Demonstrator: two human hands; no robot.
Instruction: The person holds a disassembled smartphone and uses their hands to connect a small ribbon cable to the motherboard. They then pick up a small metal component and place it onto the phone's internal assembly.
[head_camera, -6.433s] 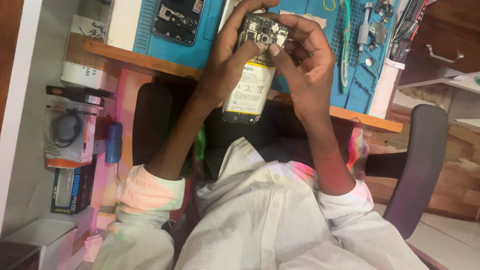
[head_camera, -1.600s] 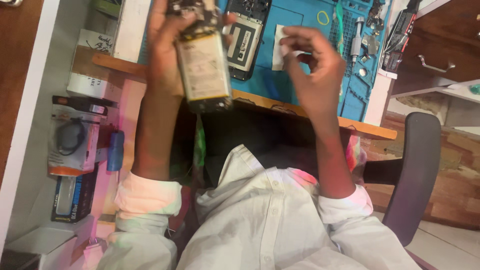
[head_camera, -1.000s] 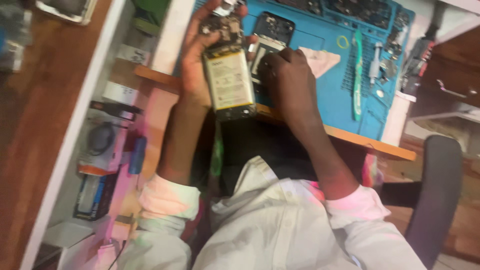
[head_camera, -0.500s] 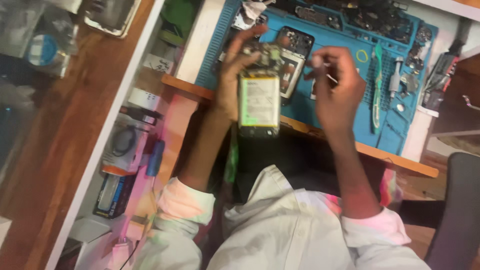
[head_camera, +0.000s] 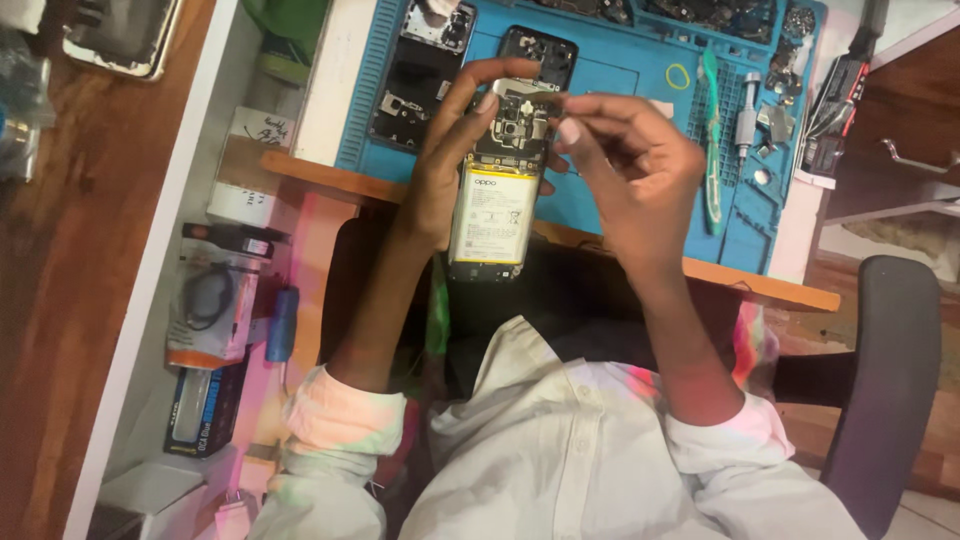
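Left hand (head_camera: 445, 170) grips an opened phone (head_camera: 497, 180) w/ battery showing, held upright above the desk edge. Right hand (head_camera: 630, 170) pinches at its top, fingertips closed (on what, can't tell). Blue mat (head_camera: 640, 60) at 12 o'clock — phone shells, tools, screws on it. Chair (head_camera: 890, 390) at 4.

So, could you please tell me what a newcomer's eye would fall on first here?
An opened phone with its pale battery bared, held upright mid-frame in the left hand; the right hand pinches at its top edge. Behind lies a bright blue work mat strewn with phone parts, a green tool at its right.
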